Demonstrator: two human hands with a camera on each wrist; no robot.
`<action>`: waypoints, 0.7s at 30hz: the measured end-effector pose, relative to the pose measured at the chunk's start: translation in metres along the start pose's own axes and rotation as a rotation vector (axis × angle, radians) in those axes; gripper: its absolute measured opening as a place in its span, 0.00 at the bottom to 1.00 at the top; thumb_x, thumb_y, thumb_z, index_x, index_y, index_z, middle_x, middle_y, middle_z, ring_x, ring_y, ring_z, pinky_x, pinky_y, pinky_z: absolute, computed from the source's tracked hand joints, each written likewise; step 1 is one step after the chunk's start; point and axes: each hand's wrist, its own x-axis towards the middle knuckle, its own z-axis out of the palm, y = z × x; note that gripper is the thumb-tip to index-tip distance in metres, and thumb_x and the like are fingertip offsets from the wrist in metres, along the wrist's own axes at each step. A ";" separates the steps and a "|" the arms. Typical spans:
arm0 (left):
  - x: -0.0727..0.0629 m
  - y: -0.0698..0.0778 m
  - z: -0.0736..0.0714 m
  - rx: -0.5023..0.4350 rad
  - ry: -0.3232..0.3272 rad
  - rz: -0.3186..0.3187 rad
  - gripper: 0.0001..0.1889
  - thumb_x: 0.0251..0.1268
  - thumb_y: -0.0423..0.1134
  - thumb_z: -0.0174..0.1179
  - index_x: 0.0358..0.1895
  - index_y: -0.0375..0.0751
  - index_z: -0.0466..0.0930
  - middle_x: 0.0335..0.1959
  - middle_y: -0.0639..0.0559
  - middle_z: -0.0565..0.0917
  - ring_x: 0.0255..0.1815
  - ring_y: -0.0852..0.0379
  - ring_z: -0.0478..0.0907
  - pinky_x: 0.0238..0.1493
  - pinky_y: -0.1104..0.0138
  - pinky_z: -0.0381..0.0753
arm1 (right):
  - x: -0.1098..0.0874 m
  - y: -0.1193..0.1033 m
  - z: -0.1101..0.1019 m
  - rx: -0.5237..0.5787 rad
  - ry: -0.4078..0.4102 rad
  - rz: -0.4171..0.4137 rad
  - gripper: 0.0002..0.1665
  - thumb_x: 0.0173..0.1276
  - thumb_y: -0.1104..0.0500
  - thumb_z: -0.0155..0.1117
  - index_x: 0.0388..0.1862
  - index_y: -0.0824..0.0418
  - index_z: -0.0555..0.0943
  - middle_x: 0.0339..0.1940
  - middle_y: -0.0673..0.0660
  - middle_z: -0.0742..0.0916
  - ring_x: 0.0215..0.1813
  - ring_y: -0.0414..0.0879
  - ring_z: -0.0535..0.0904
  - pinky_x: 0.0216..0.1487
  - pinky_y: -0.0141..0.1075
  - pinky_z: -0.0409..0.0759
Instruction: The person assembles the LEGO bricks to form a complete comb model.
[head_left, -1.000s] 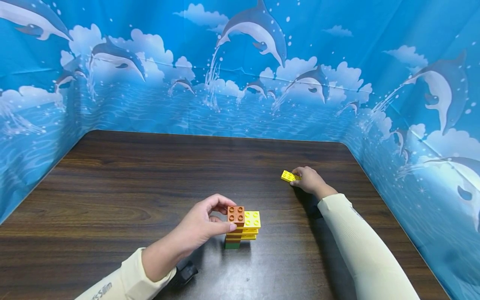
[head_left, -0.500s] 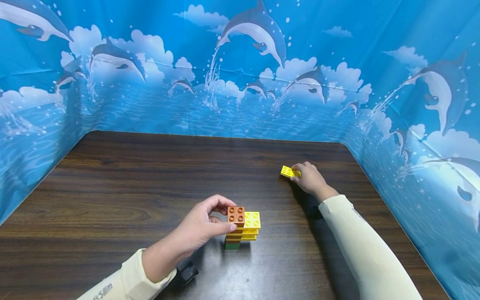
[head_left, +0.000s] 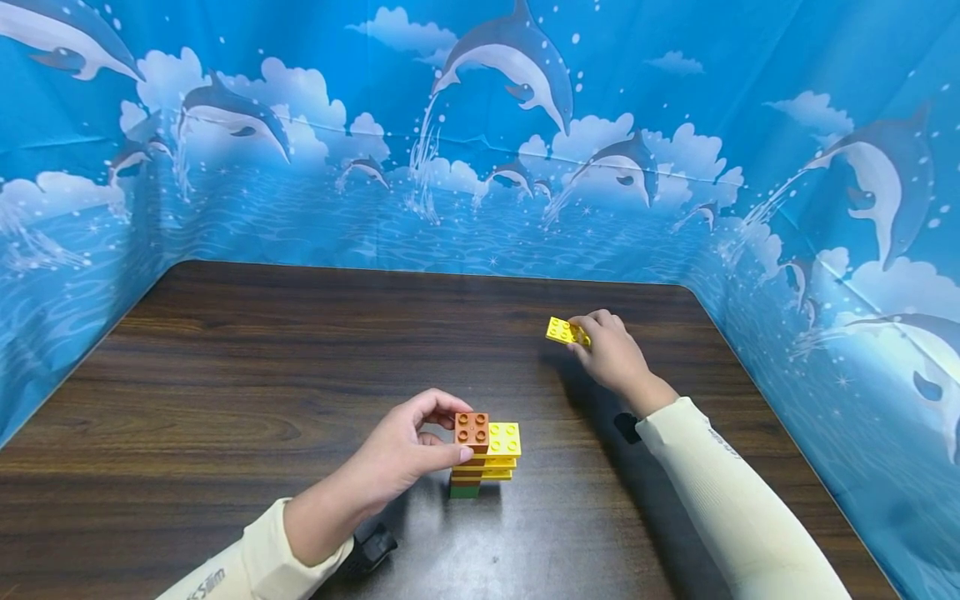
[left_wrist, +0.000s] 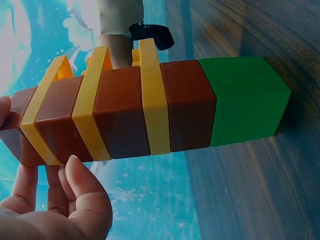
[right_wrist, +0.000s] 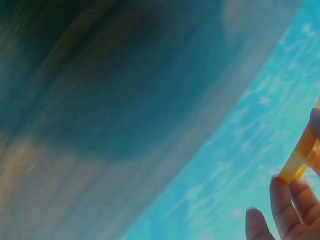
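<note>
A tower of toy building bricks stands upright at the front middle of the table, with a green brick [left_wrist: 247,102] as its foot. Brown bricks [left_wrist: 120,112] alternate above it with thin yellow plates [head_left: 504,439] that jut out to the right. My left hand [head_left: 408,450] grips the tower near its top, thumb at the near side of the top brown brick [head_left: 472,429] and fingers behind it. Farther back and to the right, my right hand [head_left: 613,354] pinches one end of a loose yellow plate [head_left: 559,330], raised over the table; its other end sticks out leftward.
The dark wood-grain table [head_left: 262,358] runs back to a blue dolphin-print curtain [head_left: 480,208], which also closes off both sides. Black wrist devices [head_left: 375,546] sit at both wrists, below pale sleeves.
My right hand has lifted the yellow plate and shifted it back and slightly left. The left hand and the tower have stayed in place.
</note>
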 end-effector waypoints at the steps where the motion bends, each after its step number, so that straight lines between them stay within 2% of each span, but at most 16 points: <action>1: 0.000 0.000 0.000 -0.001 0.000 -0.001 0.22 0.56 0.31 0.67 0.55 0.33 0.73 0.46 0.41 0.75 0.34 0.52 0.75 0.38 0.66 0.77 | -0.002 -0.003 -0.002 0.005 0.007 -0.012 0.27 0.67 0.56 0.65 0.63 0.61 0.74 0.54 0.63 0.75 0.54 0.56 0.69 0.53 0.51 0.72; 12: 0.000 0.001 0.000 -0.002 0.004 -0.003 0.22 0.56 0.31 0.66 0.55 0.32 0.73 0.46 0.41 0.75 0.35 0.51 0.74 0.38 0.65 0.77 | -0.032 -0.043 -0.023 0.105 0.042 -0.124 0.27 0.66 0.55 0.66 0.62 0.60 0.74 0.52 0.59 0.75 0.52 0.52 0.68 0.49 0.46 0.74; 21: 0.000 -0.001 0.000 -0.006 0.002 0.003 0.22 0.55 0.31 0.66 0.54 0.32 0.73 0.46 0.41 0.75 0.34 0.51 0.75 0.38 0.66 0.77 | -0.056 -0.062 -0.030 0.132 0.050 -0.235 0.27 0.64 0.56 0.69 0.61 0.60 0.75 0.50 0.57 0.76 0.51 0.50 0.69 0.48 0.45 0.73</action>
